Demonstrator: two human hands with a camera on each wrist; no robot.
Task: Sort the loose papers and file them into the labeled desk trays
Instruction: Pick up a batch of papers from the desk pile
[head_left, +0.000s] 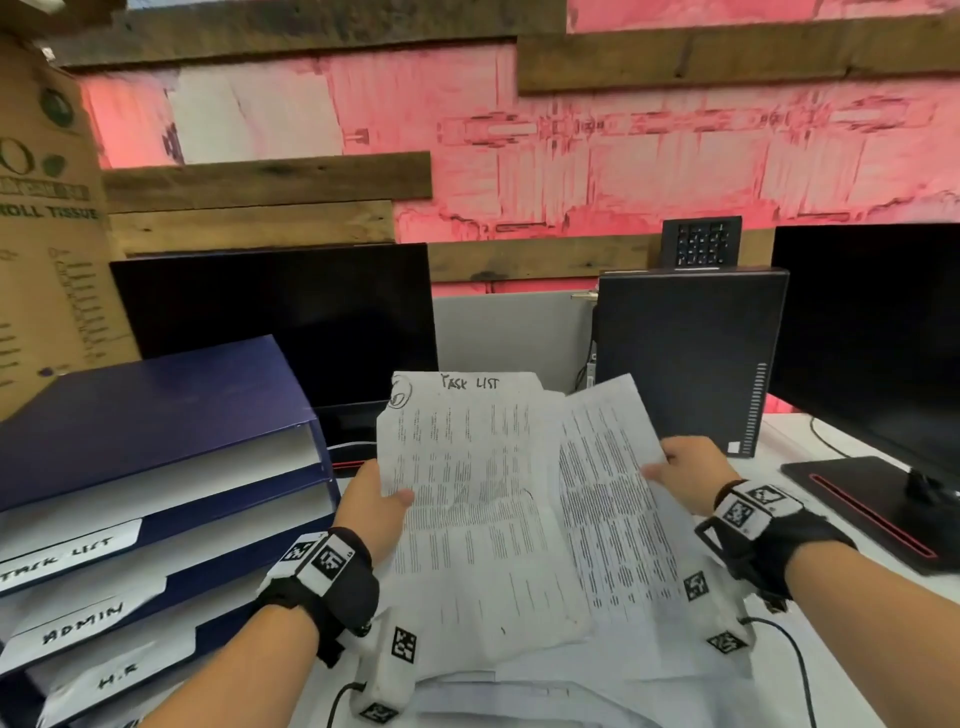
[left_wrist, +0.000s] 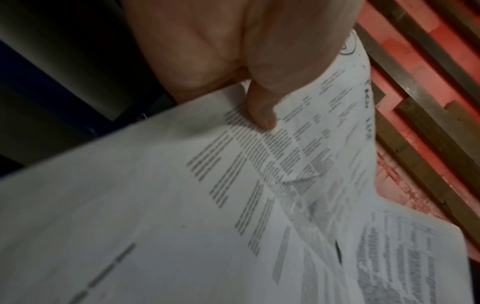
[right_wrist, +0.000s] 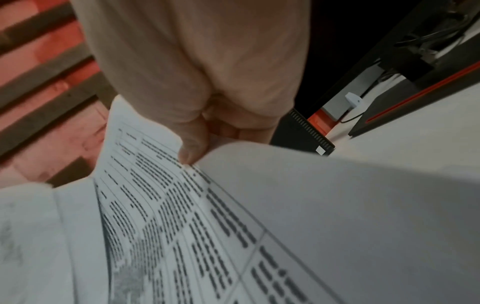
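Note:
I hold two printed sheets up over the desk. My left hand (head_left: 382, 501) pinches the left edge of a sheet headed "TASK LIST" (head_left: 467, 493), thumb on its face; the left wrist view shows that thumb pressed onto the task list sheet (left_wrist: 233, 195). My right hand (head_left: 680, 470) pinches the right edge of a second printed sheet (head_left: 613, 509), which overlaps the first. In the right wrist view the thumb sits on the second sheet (right_wrist: 161, 205). To the left stands a blue stack of trays (head_left: 156, 467) labeled TASK LIST (head_left: 62, 553), ADMIN (head_left: 83, 621) and H.R (head_left: 117, 678).
More loose papers (head_left: 519, 696) lie on the white desk under the held sheets. Behind are a dark monitor (head_left: 280, 322), a black computer tower (head_left: 685, 358) and a second monitor (head_left: 872, 338) on a black stand. A cardboard box (head_left: 41, 234) rises at far left.

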